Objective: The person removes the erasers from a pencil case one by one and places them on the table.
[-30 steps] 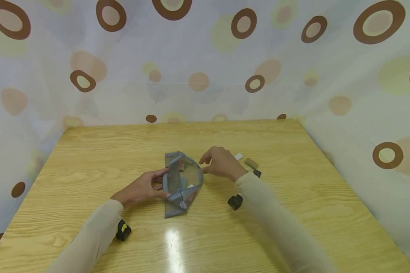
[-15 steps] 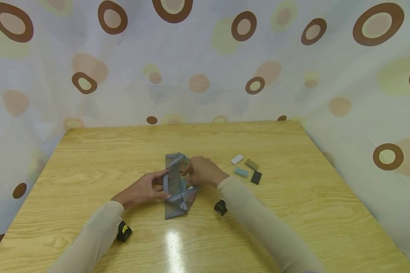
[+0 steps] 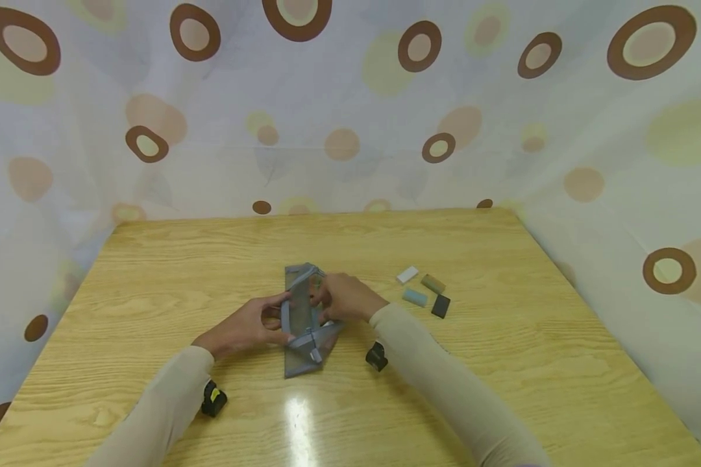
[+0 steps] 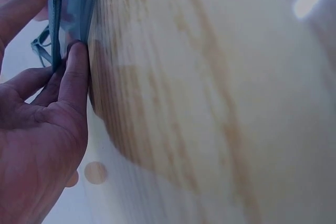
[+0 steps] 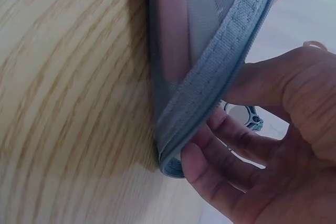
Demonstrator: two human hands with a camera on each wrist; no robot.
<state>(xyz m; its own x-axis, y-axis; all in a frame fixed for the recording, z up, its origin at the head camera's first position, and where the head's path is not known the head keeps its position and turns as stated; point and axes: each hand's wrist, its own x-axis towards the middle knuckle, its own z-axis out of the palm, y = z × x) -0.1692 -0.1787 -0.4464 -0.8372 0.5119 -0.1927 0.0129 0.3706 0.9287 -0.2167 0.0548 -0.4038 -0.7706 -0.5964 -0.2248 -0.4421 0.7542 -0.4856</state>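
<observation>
Mesh pouch (image 3: 300,313) and four small pieces (image 3: 417,298) on wood-grained table (image 3: 169,279)

In the right wrist view, the bag's edge hides some fingertips of the right hand (image 3: 347,297), so I can't tell if they hold anything. The top of that picture cuts off the mesh bag (image 3: 300,310). A pink strip (image 5: 174,24) behind the mesh is dim and cut off too. In the left wrist view, the left hand (image 3: 248,327) runs off the side. The four little blocks (image 3: 415,297) are too small to tell what they are. Both sleeves (image 3: 160,399) and the tabletop (image 3: 561,363) run off the bottom of the head view.
</observation>
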